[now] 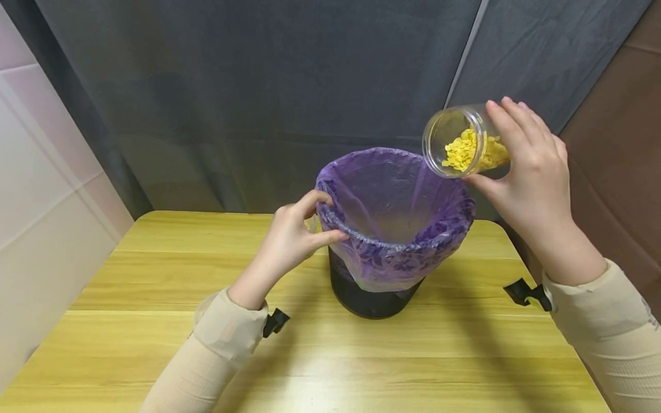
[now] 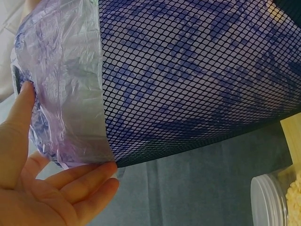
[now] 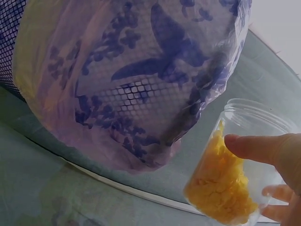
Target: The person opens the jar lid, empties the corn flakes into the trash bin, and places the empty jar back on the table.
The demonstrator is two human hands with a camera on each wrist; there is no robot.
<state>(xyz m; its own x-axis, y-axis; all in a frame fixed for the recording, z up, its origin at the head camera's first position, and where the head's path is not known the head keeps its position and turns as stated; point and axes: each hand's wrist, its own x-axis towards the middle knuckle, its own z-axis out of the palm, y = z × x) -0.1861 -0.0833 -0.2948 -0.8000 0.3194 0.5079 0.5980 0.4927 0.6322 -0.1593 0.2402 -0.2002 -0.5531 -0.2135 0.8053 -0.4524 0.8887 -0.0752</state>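
Left hand [image 1: 291, 232]: part-curled, thumb and forefinger spread apart on the rim, gripping bag and bin together; remaining fingers against the outside, tips by the bag's lower edge. Beige sleeve [image 1: 227, 330].

Second jar [image 2: 269, 200]: partly in frame at lower right of the left wrist view; pale lid, pale yellow contents.

Bin [image 1: 372, 304]: black, mesh-walled, upright on the counter [image 1: 119, 321], which is yellow wood-grain.

Bag [image 1: 397, 267]: purple, translucent, thin; lines the bin, its edge folded down outside. Printed in darker blue-purple with small flowers and, in the right wrist view, a bird-like shape with spread wings.

Jar [image 1: 481, 131]: clear, uncapped, tipped with its mouth leftward, near the bin's right rim; raised off the counter. Holds yellow flakes [image 1: 462, 150], thin and crumpled, heaped along the lower wall.

Right hand [image 1: 537, 166]: curved round the jar, thumb below, fingers above, opened to the jar's width.
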